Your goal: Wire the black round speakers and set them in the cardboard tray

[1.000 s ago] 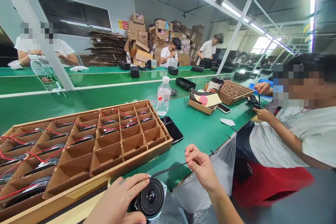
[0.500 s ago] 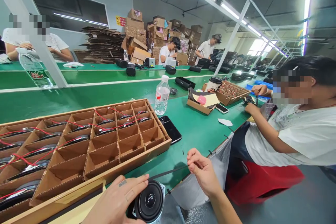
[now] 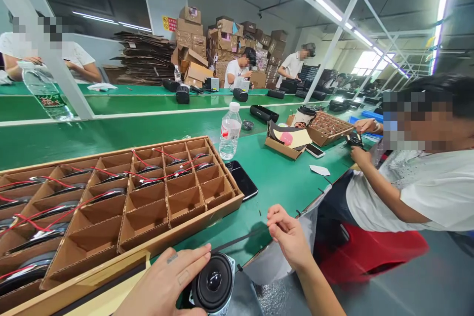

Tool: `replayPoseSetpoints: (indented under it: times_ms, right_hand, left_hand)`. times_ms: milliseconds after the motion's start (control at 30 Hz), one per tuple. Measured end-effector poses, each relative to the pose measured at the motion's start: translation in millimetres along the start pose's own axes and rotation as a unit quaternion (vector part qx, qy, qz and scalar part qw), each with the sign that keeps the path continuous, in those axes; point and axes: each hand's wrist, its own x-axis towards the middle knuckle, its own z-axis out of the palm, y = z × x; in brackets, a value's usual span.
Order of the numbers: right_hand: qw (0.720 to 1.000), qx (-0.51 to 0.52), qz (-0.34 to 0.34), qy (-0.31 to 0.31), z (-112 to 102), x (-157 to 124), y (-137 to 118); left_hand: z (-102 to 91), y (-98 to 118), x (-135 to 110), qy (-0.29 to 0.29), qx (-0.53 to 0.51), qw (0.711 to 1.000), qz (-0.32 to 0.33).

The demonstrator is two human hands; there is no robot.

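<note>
A round black speaker driver (image 3: 212, 281) with a metal frame faces up at the bottom middle. My left hand (image 3: 174, 281) grips it from the left, with fingers along its far edge and the thumb low at the near side. From the speaker's far edge a thin black strip (image 3: 239, 240) stretches to the right. Its other end is pinched between the thumb and fingers of my right hand (image 3: 287, 234), above the bench edge. To the left, a cardboard tray (image 3: 144, 249) with dividers holds several speakers with red wires; some front compartments hold nothing.
A black phone (image 3: 242, 181) and a water bottle (image 3: 230, 131) stand beside the tray's right end. Further right are a small cardboard box (image 3: 285, 150) with sheets, a white phone (image 3: 314, 150) and a lidded cup (image 3: 301, 117). A co-worker (image 3: 425, 168) sits close on the right.
My right hand has shifted very slightly to the right with the strip's end still pinched. The left hand stays on the speaker. The view has turned a little.
</note>
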Motion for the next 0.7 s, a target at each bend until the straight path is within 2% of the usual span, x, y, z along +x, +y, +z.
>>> replayPoseSetpoints:
  times_ms: [167,233,333,433,600,700]
  right_hand:
    - [0.998,0.031,0.061,0.017,-11,-22,19]
    - [0.997,0.027,0.064,0.024,-10,-27,21]
    - [0.998,0.019,0.061,0.024,-9,-32,21]
    - [0.998,0.009,0.065,0.014,-10,-37,17]
    - [0.998,-0.045,0.032,0.012,-10,-47,8]
    - [0.996,-0.085,0.01,0.019,-10,-55,4]
  left_hand:
    - [-1.9,-3,-1,-0.043,-0.001,0.999,-0.007]
    - [-1.7,-2,-2,-0.088,-0.031,0.995,-0.03]
    - [-0.3,3,0,-0.166,-0.083,0.978,-0.095]
    - [3.2,9,1,-0.194,-0.102,0.962,-0.161]
    - [5.9,7,4,-0.221,-0.132,0.956,-0.138]
    - [1.2,6,11,-0.251,-0.137,0.946,-0.152]
